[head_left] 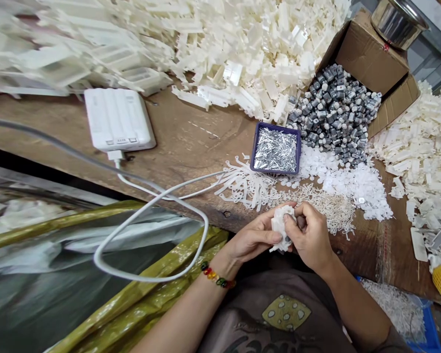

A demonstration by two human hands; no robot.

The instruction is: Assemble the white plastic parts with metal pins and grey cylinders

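Note:
Both hands meet at the table's front edge around a small white plastic assembly [282,221]. My left hand [255,233], with a beaded bracelet on the wrist, grips it from the left, thumb along its lower side. My right hand [310,233] presses its thumb on the right side of the piece; the fingers behind are partly hidden. A dark bit shows at the assembly's lower right. Just beyond the hands lie small cream pegs [316,203], white looped strips [248,184], and a purple tray [252,149] of metal pins.
Grey motor-like parts [330,108] spill from a cardboard box [371,54] with a metal bowl [399,22] on it. White discs [367,189] lie nearby. Cream plastic parts [235,44] heap along the back. A white power bank [119,117] trails a looped cable [150,279] off the edge.

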